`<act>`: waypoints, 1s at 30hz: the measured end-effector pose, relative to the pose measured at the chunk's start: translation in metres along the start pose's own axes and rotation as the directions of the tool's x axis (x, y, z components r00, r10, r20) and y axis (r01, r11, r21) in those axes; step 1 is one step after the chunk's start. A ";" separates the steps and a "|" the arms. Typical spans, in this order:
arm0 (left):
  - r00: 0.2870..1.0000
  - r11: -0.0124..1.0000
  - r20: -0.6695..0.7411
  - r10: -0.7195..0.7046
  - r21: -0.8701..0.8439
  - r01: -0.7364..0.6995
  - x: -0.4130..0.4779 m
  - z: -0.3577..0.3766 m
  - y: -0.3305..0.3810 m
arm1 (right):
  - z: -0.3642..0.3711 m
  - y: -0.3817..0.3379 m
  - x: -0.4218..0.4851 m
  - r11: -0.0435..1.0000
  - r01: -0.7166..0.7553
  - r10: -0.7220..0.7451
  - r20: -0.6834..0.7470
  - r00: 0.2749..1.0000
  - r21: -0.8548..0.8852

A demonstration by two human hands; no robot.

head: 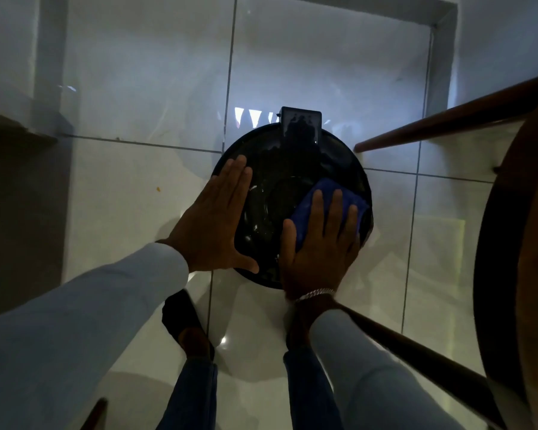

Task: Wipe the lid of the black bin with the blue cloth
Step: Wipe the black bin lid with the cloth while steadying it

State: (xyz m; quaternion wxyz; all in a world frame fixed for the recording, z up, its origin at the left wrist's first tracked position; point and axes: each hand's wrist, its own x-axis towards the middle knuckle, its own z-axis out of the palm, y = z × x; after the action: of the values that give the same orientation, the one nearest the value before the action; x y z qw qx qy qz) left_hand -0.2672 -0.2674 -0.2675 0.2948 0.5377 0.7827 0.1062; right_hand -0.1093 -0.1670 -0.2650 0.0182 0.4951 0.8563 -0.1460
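Bin lid (286, 181) on bin, on tiled floor (137, 197). Left hand (213, 221) flat on lid's left edge; right hand (320, 243) on cloth (330, 193), lid's right side. Chair (510, 243) right of bin.

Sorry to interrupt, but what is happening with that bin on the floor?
A person is wiping the lid of a black bin. The right hand presses a blue cloth flat on the lid's right side, while the left hand lies open against its left edge, seemingly steadying it.
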 end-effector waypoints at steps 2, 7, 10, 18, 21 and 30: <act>1.000 1.000 0.012 0.004 -0.008 -0.004 0.000 -0.002 0.001 | 0.000 0.002 -0.009 0.999 0.042 -0.042 0.058 0.997 -0.006; 1.000 1.000 0.003 0.000 -0.022 0.000 -0.001 0.000 0.000 | -0.014 0.028 0.030 0.941 0.336 -0.333 0.081 0.940 -0.033; 1.000 1.000 0.005 -0.017 -0.023 0.017 -0.001 0.000 0.002 | -0.017 0.036 0.042 0.929 0.371 -0.370 0.061 0.927 -0.004; 0.999 0.997 0.002 -0.036 -0.062 0.036 0.001 0.002 0.001 | 0.008 -0.004 -0.020 1.000 0.019 -0.020 0.041 0.999 0.021; 1.000 0.999 0.000 -0.021 -0.049 0.021 0.000 0.001 0.001 | 0.011 0.017 -0.031 0.975 0.221 -0.217 0.089 0.972 -0.033; 1.000 0.999 0.008 -0.011 -0.049 0.011 0.000 0.000 0.000 | 0.015 0.058 -0.011 0.883 0.469 -0.469 0.014 0.883 -0.023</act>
State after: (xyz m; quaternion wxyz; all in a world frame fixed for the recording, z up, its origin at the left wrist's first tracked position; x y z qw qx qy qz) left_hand -0.2673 -0.2677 -0.2679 0.3118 0.5264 0.7816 0.1216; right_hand -0.0559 -0.1531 -0.2913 -0.0080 0.2725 0.9523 -0.1372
